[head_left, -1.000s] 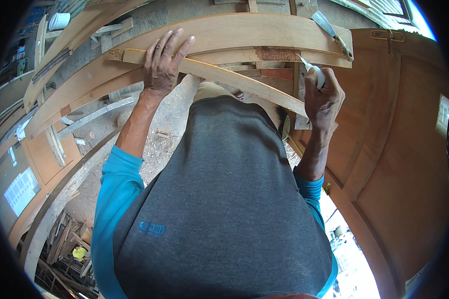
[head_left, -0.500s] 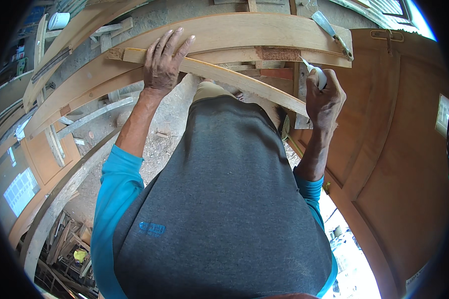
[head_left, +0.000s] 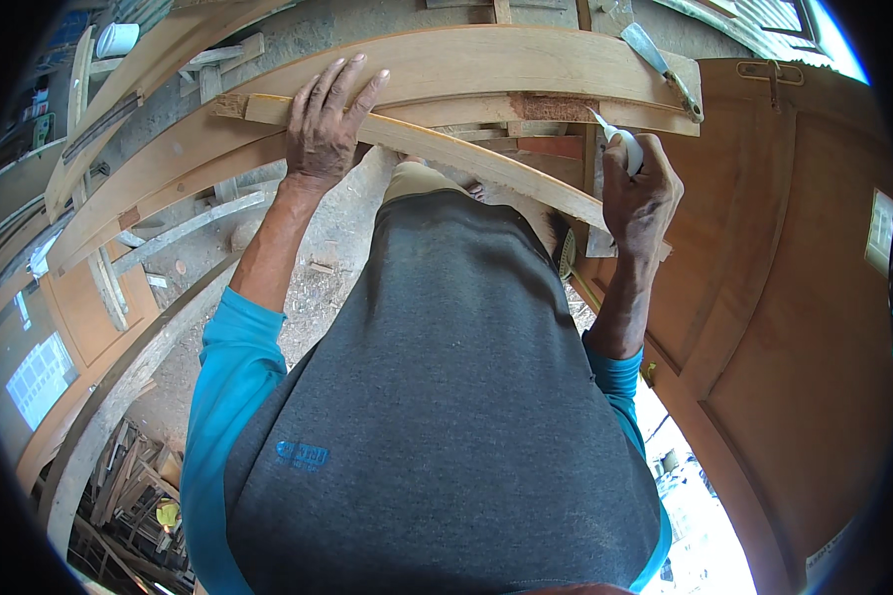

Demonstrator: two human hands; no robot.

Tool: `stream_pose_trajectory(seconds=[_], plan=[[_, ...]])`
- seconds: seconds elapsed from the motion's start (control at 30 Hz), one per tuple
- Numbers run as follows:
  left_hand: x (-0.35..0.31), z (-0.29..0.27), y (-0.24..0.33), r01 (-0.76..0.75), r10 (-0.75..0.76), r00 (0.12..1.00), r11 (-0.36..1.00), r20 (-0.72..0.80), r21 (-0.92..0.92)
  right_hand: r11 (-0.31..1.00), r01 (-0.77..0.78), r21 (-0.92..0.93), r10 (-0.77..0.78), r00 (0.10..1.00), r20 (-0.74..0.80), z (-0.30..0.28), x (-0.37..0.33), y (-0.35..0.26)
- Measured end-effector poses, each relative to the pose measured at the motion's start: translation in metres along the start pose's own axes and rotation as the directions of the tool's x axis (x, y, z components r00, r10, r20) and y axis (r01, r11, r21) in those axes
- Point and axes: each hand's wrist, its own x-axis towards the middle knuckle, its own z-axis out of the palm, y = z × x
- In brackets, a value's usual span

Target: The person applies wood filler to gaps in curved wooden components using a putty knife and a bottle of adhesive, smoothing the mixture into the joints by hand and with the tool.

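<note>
My right hand [head_left: 645, 193] is closed around a small white glue bottle [head_left: 626, 149] with a pointed nozzle. Its tip is at the right end of a rough, reddish-brown recess [head_left: 556, 107] in the edge of a curved wooden piece [head_left: 446, 111]. My left hand [head_left: 325, 129] lies with fingers stretched and slightly apart across a long, narrow wooden strip [head_left: 466, 156], the fingertips reaching over the curved board [head_left: 486, 64] behind. The strip slants down to the right and passes behind my right hand. My left thumb cannot be made out clearly.
A putty knife [head_left: 660, 67] lies on the board's right end. A brown panelled wooden door [head_left: 754, 268] stands at the right. Further curved timbers [head_left: 99, 397] are at the left, above a pile of wood scraps [head_left: 134, 486]. A white bucket [head_left: 117, 40] is at the far left.
My right hand has shifted slightly left with the glue bottle, and the nozzle tip has moved a little left and farther away along the recess. My left hand and the strip have stayed put.
</note>
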Motion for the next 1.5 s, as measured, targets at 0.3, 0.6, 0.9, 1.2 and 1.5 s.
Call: stream_pose_trajectory(seconds=[0.3,0.6,0.9,1.2,1.5], plan=[[-0.001,0.001,-0.001,-0.004,0.004,1.000,1.000,0.002,0.014,0.998,-0.040,0.038,0.039,0.999,0.022,0.000,0.001,-0.008],[0.001,-0.002,0.001,-0.003,0.003,1.000,1.000,-0.008,0.004,0.999,-0.034,0.033,0.033,0.999,0.041,0.000,0.003,-0.013],[0.001,-0.001,0.001,-0.004,0.004,1.000,1.000,-0.012,0.010,0.999,0.007,0.050,-0.011,0.997,0.071,0.007,-0.004,-0.021],[0.000,0.000,0.000,-0.004,0.005,1.000,1.000,-0.014,0.008,0.994,0.014,0.107,-0.022,0.997,0.076,0.007,-0.004,-0.029],[0.001,-0.002,0.001,-0.004,0.004,1.000,1.000,-0.021,0.001,0.998,0.052,0.044,-0.055,0.996,0.072,0.016,-0.002,-0.027]])
